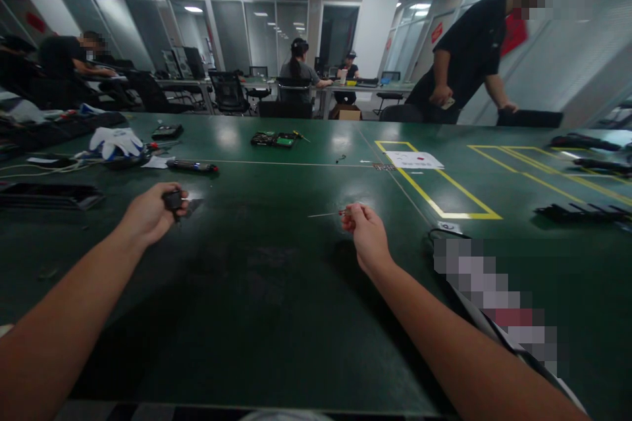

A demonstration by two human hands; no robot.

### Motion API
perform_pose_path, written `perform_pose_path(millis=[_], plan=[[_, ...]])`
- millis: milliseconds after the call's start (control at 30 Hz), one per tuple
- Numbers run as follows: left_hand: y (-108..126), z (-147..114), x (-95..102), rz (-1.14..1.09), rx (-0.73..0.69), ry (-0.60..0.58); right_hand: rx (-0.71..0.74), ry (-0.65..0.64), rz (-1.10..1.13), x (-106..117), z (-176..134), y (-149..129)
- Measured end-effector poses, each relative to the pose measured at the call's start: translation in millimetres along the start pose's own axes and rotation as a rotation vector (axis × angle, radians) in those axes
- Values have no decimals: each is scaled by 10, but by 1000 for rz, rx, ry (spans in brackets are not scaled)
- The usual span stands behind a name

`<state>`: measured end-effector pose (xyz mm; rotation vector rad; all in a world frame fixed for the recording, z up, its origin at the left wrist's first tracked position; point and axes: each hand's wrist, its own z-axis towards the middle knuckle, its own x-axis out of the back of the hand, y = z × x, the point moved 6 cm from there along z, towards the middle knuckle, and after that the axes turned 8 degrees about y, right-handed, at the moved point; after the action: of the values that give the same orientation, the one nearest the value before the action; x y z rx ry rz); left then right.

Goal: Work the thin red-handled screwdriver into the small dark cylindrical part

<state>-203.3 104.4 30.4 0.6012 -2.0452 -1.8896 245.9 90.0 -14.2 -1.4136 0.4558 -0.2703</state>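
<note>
The left hand (157, 210) is closed around a small dark rounded object (172, 200), partly covered by fingers and too dark to identify; the right hand (366, 230) pinches a thin metallic rod (324, 214), its reddish end running under the fingertips; both are above the glossy green worktop (257, 316); pixel blocks mask a flat black-edged item (486, 296); the left edge cuts off a long black tray (91, 197), contents unclear; an open black case (255, 139) holds something green (285, 141), too small to distinguish; five other people (461, 56) appear beyond.
</note>
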Motion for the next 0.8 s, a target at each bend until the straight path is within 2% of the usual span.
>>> perform_pose_path(millis=[200,367,600,800], plan=[[121,189,714,-135,20,203,2,-4,-16,-5,5,15],[110,246,1191,-49,-5,318,-12,-7,-10,-18,-3,10],[76,156,1428,-13,18,277,-17,-4,-8,-25,-16,4],[124,87,1482,17,2,295,-23,-7,-26,-28,-14,10]])
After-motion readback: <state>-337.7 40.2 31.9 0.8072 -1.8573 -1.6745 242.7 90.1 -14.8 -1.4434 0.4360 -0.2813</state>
